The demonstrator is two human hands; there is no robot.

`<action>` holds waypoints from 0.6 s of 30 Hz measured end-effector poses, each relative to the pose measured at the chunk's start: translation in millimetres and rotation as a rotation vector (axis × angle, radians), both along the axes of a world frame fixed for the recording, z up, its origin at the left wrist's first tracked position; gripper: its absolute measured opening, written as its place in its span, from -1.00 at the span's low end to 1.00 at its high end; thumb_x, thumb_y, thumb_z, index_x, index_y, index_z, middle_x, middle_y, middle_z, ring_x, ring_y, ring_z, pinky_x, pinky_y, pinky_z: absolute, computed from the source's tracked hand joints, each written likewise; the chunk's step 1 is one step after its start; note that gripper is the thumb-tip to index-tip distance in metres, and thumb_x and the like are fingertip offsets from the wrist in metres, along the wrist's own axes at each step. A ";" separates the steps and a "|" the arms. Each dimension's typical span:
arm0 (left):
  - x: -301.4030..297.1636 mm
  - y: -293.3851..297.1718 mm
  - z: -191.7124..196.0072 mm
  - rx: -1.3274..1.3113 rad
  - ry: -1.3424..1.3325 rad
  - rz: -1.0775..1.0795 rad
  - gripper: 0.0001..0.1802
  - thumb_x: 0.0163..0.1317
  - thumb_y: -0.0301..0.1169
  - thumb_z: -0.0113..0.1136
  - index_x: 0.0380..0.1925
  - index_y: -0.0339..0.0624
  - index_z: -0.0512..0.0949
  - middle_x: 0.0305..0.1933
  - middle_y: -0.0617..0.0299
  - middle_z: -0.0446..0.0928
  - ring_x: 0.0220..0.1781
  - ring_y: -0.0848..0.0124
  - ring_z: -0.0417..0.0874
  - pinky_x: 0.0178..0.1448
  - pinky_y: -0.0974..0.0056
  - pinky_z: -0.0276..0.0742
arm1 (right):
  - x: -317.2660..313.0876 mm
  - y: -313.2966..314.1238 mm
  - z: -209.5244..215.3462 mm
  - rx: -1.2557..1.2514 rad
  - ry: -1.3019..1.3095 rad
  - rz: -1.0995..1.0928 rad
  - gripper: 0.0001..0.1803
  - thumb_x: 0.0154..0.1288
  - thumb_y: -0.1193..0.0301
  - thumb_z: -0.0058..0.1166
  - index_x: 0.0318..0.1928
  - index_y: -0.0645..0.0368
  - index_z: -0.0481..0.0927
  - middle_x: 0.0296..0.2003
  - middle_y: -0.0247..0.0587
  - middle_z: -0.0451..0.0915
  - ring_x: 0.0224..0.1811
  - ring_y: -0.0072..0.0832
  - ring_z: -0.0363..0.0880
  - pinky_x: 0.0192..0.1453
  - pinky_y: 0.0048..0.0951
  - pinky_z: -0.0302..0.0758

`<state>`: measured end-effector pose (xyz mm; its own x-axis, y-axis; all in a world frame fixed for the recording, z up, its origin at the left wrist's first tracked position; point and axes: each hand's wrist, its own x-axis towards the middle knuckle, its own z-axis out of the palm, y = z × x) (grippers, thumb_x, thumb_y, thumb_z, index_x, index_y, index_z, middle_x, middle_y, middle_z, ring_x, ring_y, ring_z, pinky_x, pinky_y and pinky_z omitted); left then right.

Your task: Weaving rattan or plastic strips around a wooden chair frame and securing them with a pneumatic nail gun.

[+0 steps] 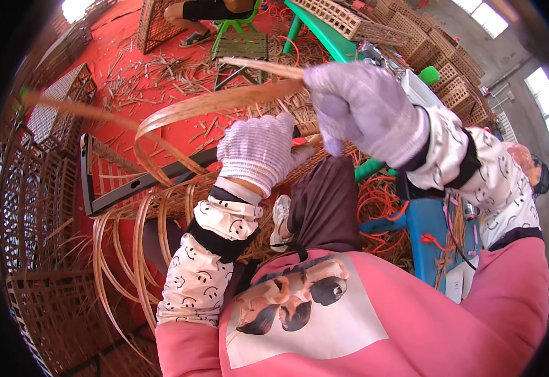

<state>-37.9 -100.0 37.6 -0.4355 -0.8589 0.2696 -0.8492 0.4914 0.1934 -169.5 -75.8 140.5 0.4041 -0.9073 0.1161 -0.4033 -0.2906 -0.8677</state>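
My right hand (365, 113), in a pale lilac knit glove and slightly blurred, is raised and closed on a flat brown bamboo strip (224, 100). The strip's light end juts out left of the fist, while its length bends in a wide loop down to a woven bamboo piece (205, 188) before my knees. My left hand (255, 151), gloved alike, lies closed on the upper edge of that weave, its thumb pointing right and its fingertips hidden. Several loose strips (139, 251) arch out from the weave. A dark metal frame (142, 182) runs along its far side.
Stacked woven baskets (36, 182) stand at left, more (456, 88) at far right. A green table (324, 31), a folding stool (240, 50) and a seated person are ahead. Bamboo scraps litter the red floor (117, 38). A blue stool (428, 239) and orange cord (381, 195) are at right.
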 end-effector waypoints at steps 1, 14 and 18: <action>-1.2 -0.4 -1.8 -0.014 -0.002 0.004 -0.38 -0.04 0.32 0.13 -0.40 -0.05 0.51 -0.50 0.16 0.60 -0.46 0.18 0.66 -0.39 0.11 0.56 | -0.7 -8.8 -0.8 -0.025 0.026 -0.031 -0.55 0.34 0.24 -0.09 -0.70 0.07 0.29 -0.80 -0.37 0.24 -0.81 -0.49 0.28 -0.64 -0.40 0.40; -18.5 -11.1 -17.6 -0.166 -0.020 0.049 -0.49 0.00 0.20 0.18 -0.55 -0.04 0.46 -0.58 0.20 0.52 -0.54 0.23 0.61 -0.48 0.12 0.48 | -1.1 -92.8 -16.0 0.368 -0.278 -0.187 -0.55 0.34 0.13 -0.17 -0.70 -0.06 0.19 -0.85 -0.48 0.04 -0.87 -0.55 0.01 -0.71 -0.36 0.19; -16.7 -15.3 -16.0 -0.255 -0.014 0.026 -0.49 0.01 0.20 0.17 -0.57 -0.03 0.46 -0.60 0.19 0.52 -0.57 0.22 0.60 -0.51 0.11 0.46 | -20.9 -91.8 -20.1 0.475 -0.582 0.052 -0.65 0.28 0.20 -0.13 -0.63 0.04 0.32 -0.84 -0.38 0.18 -0.88 -0.45 0.15 -0.76 -0.20 0.35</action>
<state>-54.6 -115.2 21.7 -0.4196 -0.7749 0.4728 -0.8638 0.5008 0.0541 -190.4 -167.7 120.4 0.4410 -0.8944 -0.0754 0.1628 0.1623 -0.9732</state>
